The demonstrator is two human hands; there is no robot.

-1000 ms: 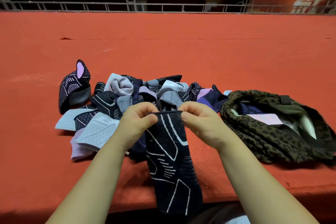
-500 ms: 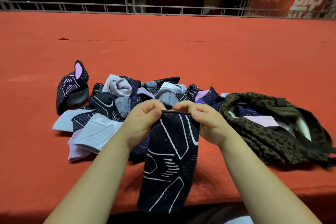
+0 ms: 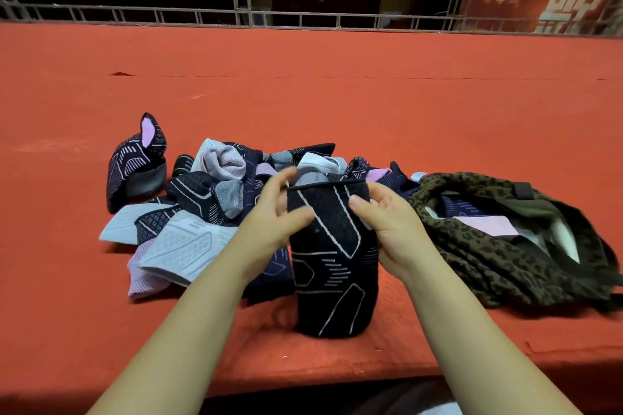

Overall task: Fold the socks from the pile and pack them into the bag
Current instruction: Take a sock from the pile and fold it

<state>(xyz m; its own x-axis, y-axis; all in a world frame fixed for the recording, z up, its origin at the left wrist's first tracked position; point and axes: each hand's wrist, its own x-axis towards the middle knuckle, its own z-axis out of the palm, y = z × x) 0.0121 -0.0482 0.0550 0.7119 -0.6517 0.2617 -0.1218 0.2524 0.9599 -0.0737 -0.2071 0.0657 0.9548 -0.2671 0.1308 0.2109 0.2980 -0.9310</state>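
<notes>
While the dark sock is hanging in front of the pile, the left hand and right hand are pinching its cuff; squaring the edges should help. At three o'clock, the leopard bag is already holding folded socks.

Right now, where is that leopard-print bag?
In the head view, the leopard-print bag lies open on the red cloth at the right, just right of the sock pile and the right hand.
</notes>
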